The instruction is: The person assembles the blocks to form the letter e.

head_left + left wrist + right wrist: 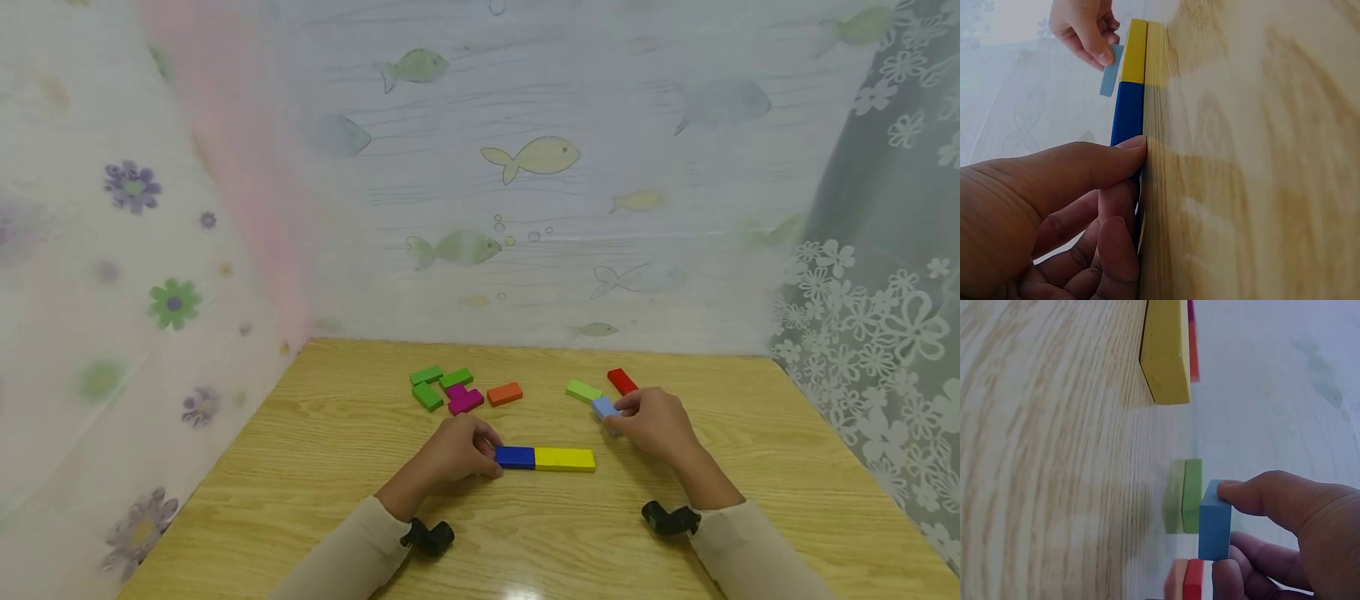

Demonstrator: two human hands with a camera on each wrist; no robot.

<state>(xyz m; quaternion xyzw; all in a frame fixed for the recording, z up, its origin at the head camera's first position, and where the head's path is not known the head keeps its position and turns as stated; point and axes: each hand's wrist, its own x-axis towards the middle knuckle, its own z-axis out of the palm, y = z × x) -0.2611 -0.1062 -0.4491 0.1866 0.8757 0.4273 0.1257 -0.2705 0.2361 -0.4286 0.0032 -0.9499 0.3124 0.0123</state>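
On the table a dark blue block (515,457) and a yellow block (565,460) lie end to end in a row. My left hand (459,450) pinches the dark blue block at its left end, thumb on the near side. Up and to the right, my right hand (654,423) holds a light blue block (1215,526) between thumb and fingers. In the right wrist view that block is raised off the table. Close behind it lie a light green block (584,391) and a red block (622,382).
Farther back on the left, several green blocks (427,396) lie around magenta blocks (467,402). Beside them is an orange block (505,394). A patterned curtain (540,250) hangs along the table's back edge, with more curtain at both sides.
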